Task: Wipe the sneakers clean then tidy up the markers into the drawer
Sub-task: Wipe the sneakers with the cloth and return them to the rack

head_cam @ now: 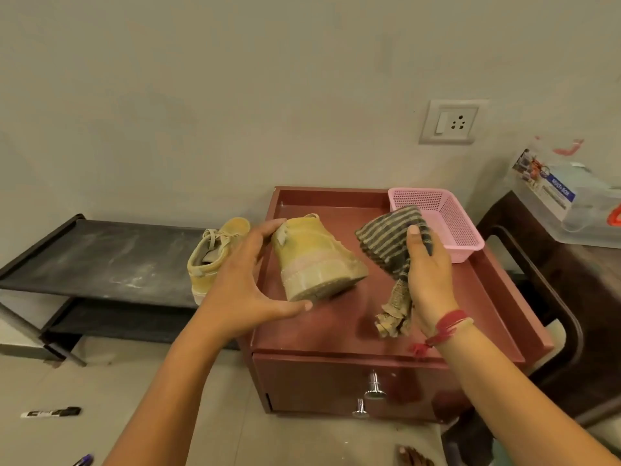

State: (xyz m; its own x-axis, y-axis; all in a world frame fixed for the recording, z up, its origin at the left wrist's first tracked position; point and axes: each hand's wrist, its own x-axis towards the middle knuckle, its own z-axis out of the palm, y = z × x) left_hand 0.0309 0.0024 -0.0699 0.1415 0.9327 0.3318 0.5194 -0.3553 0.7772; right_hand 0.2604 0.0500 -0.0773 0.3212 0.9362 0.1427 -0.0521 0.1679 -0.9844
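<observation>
My left hand (247, 280) grips a dusty yellow sneaker (312, 253) above the maroon drawer unit (487, 297), thumb under the sole's edge and fingers over the tongue, with the toe pointing away from me. My right hand (428, 274) holds a striped grey-and-tan cloth (386, 240) just right of the sneaker, not touching it. The second yellow sneaker (215, 253) sits on the black shoe rack (100, 257). A black marker (50, 413) lies on the floor at the left. The tip of a blue marker (83, 460) shows at the bottom left edge.
An empty pink basket (447, 223) stands on the back right of the drawer unit. Two drawers with metal knobs (374, 386) are closed. A dark chair (544, 297) with a clear plastic box (564, 196) stands on the right. A wall socket (452, 121) is above.
</observation>
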